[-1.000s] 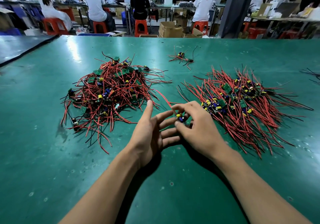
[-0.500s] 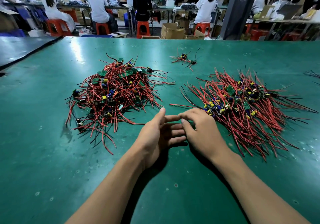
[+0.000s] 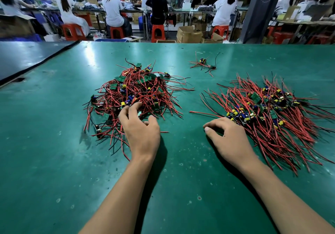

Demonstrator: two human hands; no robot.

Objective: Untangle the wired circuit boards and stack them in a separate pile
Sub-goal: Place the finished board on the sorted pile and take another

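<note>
Red wires [image 3: 137, 92] (green table [image 3: 54, 161])

Table [image 3: 54, 161] | tangled pile [image 3: 134, 92] left, sorted pile [image 3: 272, 110] right, well apart | small cluster [image 3: 204, 63] behind, between them | left hand [image 3: 139, 130] on tangled pile's near edge | right hand [image 3: 228, 137] on table, just beside sorted pile | seated workers [image 3: 112, 10] beyond far edge

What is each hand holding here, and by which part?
The right hand holds nothing. The left hand touches the near edge of the tangled pile; whether it grips any wire cannot be told.
</note>
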